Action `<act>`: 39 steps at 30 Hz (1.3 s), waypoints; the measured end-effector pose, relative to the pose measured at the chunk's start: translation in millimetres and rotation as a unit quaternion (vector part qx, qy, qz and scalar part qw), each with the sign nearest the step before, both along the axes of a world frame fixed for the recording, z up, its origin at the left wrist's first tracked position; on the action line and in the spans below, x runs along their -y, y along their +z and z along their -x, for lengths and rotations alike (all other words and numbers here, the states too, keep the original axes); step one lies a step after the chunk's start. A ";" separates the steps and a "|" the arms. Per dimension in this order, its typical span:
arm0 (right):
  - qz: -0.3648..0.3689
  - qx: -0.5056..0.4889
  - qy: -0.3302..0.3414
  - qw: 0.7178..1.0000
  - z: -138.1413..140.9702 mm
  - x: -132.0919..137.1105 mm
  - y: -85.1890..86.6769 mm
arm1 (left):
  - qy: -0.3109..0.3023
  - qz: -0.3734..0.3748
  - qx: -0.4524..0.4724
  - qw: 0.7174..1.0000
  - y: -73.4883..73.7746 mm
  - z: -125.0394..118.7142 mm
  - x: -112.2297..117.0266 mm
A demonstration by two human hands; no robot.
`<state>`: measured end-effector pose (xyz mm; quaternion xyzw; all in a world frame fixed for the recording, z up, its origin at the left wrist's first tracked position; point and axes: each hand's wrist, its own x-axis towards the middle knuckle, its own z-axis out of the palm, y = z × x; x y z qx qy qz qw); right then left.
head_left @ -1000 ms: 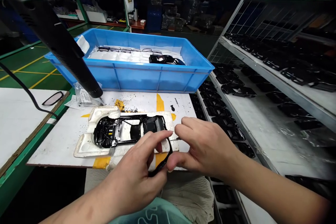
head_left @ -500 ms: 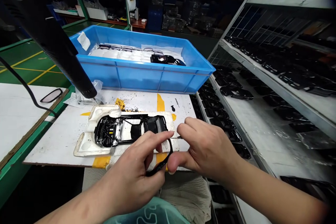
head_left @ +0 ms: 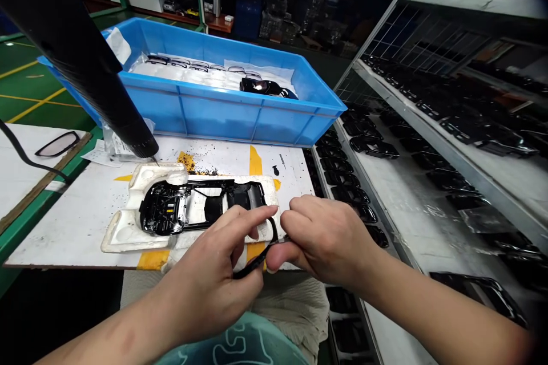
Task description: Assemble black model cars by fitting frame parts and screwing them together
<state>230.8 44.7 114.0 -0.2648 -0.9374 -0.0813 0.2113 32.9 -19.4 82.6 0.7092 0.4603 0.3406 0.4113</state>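
My left hand (head_left: 218,259) is closed round a curved black-rimmed window piece (head_left: 256,262), tilted, with its index finger stretched along the top. My right hand (head_left: 323,234) is pinched at the right side of the same piece. A thin slender thing shows at its fingertips, mostly hidden, and I cannot make out what it is. Behind my hands, a glossy black model car body (head_left: 165,211) lies with its open engine bay to the left. It rests in a white foam cradle (head_left: 117,234) on the white work board (head_left: 55,239).
A black powered screwdriver (head_left: 124,108) hangs tilted at the left. Behind stands a blue bin (head_left: 214,108) holding several black-rimmed panes and a car shell (head_left: 261,86). Another black-rimmed pane (head_left: 57,144) lies far left. Racks (head_left: 428,194) of black car bodies fill the right side.
The view has shifted, so the bench appears further left. My right hand has turned a little, its thumb and fingertips now closer to the window piece. My left hand keeps its hold.
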 end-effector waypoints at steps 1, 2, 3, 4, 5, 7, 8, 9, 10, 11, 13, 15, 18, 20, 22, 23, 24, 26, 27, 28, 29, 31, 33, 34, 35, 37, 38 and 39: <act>-0.004 -0.003 -0.001 1.000 0.6 -0.2 0.1 | -0.001 0.004 0.002 1.000 0.4 -0.5 -0.5; -0.005 -0.003 -0.006 1.000 1.4 -0.3 0.6 | -0.003 0.009 0.005 1.000 1.0 -0.9 -0.9; -0.006 -0.001 -0.013 1.000 2.2 -0.4 1.2 | -0.002 0.013 0.010 1.000 1.5 -1.2 -0.9; -0.006 0.002 -0.019 1.000 2.8 -0.3 1.9 | -0.002 0.017 0.015 1.000 1.8 -1.4 -0.6; -0.003 0.008 -0.023 1.000 3.3 0.0 2.3 | -0.001 0.020 0.020 1.000 1.8 -1.5 0.0; -0.002 0.018 -0.019 1.000 3.6 1.1 2.5 | 0.003 0.024 0.023 0.999 0.9 -1.2 1.8; -0.005 0.022 -0.012 1.000 3.5 1.7 2.3 | 0.004 0.026 0.020 0.999 0.1 -0.9 2.6; -0.011 0.021 -0.005 1.000 3.4 2.2 1.9 | 0.005 0.028 0.018 0.999 -0.8 -0.7 3.3; -0.019 0.018 0.000 1.000 3.3 2.3 1.4 | 0.006 0.029 0.019 0.999 -1.6 -0.5 3.9; -0.027 0.014 0.000 1.000 3.4 2.1 1.0 | 0.007 0.030 0.020 0.999 -2.1 -0.3 4.2; -0.034 0.006 -0.014 0.999 4.0 1.1 0.6 | 0.003 0.033 0.026 0.999 -2.2 -0.2 4.4; -0.029 0.004 -0.026 0.999 4.7 0.1 0.4 | 0.002 0.040 0.030 0.999 -1.1 -0.3 4.4; -0.024 0.019 -0.011 0.999 4.7 0.7 0.1 | 0.003 0.056 0.029 0.998 0.1 -0.5 5.0; -0.030 0.023 0.003 0.999 4.2 1.9 0.1 | 0.002 0.061 0.029 0.998 -0.6 -0.5 5.9; -0.037 0.015 0.004 0.999 3.9 2.4 0.2 | 0.005 0.061 0.035 0.998 -2.0 -0.4 7.0; -0.037 0.012 -0.003 0.999 4.0 2.4 0.2 | 0.005 0.062 0.036 0.997 -2.7 -0.3 7.5; -0.034 0.012 -0.013 0.999 4.2 2.4 -0.1 | 0.006 0.066 0.035 0.997 -3.3 -0.4 8.0; -0.023 0.020 -0.028 0.999 4.8 2.6 -1.2 | 0.005 0.077 0.032 0.996 -4.4 -0.9 8.8; -0.017 0.027 -0.027 0.999 5.0 2.9 -2.1 | 0.003 0.082 0.033 0.996 -5.1 -1.4 9.2; -0.013 0.032 -0.021 0.999 5.2 3.4 -3.0 | 0.002 0.087 0.036 0.996 -6.1 -2.0 9.6; -0.012 0.034 -0.011 0.999 5.2 4.0 -3.9 | 0.002 0.091 0.044 0.995 -7.3 -2.7 10.0; -0.019 0.025 0.005 1.000 5.0 4.8 -5.2 | 0.002 0.090 0.063 0.994 -10.5 -4.0 11.5; -0.023 0.009 -0.007 1.000 4.8 5.0 -6.0 | 0.000 0.087 0.075 0.993 -13.4 -4.8 13.5; -0.022 0.004 -0.021 1.000 4.7 5.0 -6.4 | 0.000 0.084 0.079 0.993 -14.5 -4.9 14.6; -0.018 0.004 -0.034 0.999 4.7 5.1 -6.8 | 0.002 0.082 0.077 0.994 -15.3 -4.8 15.7; -0.004 0.014 -0.040 0.999 4.8 5.6 -8.1 | 0.008 0.083 0.063 0.995 -15.7 -4.3 17.3; 0.002 0.020 -0.032 0.999 4.9 6.2 -8.7 | 0.010 0.083 0.056 0.995 -15.6 -3.9 17.9; 0.006 0.023 -0.017 1.000 5.0 6.7 -9.3 | 0.009 0.085 0.048 0.995 -15.3 -3.4 18.2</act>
